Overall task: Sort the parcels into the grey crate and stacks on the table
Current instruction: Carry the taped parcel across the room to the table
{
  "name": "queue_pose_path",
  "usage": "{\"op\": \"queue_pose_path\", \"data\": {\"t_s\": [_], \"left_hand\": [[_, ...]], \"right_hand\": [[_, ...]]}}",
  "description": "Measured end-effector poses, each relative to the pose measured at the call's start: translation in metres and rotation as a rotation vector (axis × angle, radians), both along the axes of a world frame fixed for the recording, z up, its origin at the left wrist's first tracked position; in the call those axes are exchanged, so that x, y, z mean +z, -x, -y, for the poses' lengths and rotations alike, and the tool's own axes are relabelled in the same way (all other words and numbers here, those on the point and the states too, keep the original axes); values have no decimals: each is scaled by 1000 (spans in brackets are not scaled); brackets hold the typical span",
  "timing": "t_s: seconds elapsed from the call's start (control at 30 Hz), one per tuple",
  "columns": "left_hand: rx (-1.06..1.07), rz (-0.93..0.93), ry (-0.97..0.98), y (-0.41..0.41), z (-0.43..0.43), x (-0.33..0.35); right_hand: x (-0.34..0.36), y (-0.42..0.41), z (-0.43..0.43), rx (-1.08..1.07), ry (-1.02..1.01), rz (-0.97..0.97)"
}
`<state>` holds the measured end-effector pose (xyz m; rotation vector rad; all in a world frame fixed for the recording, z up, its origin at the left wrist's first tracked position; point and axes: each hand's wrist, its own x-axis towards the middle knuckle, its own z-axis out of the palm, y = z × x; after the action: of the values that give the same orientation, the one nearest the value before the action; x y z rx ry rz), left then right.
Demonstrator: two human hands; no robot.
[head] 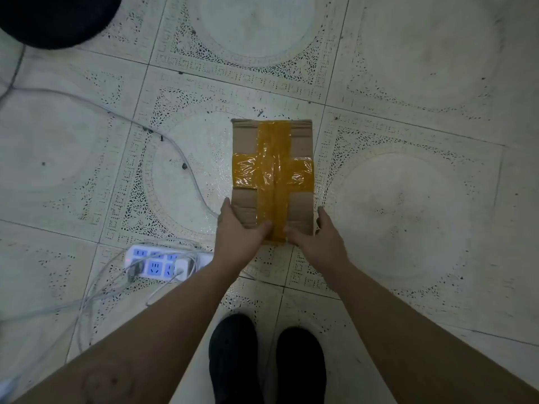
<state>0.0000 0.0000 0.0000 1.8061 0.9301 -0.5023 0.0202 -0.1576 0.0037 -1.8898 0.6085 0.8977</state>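
Held a cardboard parcel (272, 173), crossed with yellow tape (272, 170), by its near end, out in front over the tiled floor (408, 83). Clamped the left grip (237, 231) on its left edge, thumb on top. Clamped the right grip (316, 237) on its right edge, thumb on the tape. Stood in black shoes (233, 354) near a white power strip (163, 262) trailing cables (186, 161).

Patterned tile floor (408, 83) carries a white power strip (163, 262), grey cables (192, 177) and black shoes (233, 354).
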Motion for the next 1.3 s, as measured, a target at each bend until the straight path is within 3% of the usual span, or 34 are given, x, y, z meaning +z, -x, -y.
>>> {"op": "queue_pose_path", "data": {"t_s": [0.27,0.5,0.8,1.07,1.3], "left_hand": [[61,-17,121,-11,-4,11],[35,8,179,-27,-6,86],[-94,66,273,-23,4,245],[-385,275,123,-34,34,427],[-518,448,-10,-50,68,560]], "right_hand": [[8,-5,-5,-66,-95,2],[74,-17,-1,-130,-94,-18],[249,-17,20,-122,-174,33],[442,-14,51,-104,-101,316],[567,-13,83,-182,-44,523]]}}
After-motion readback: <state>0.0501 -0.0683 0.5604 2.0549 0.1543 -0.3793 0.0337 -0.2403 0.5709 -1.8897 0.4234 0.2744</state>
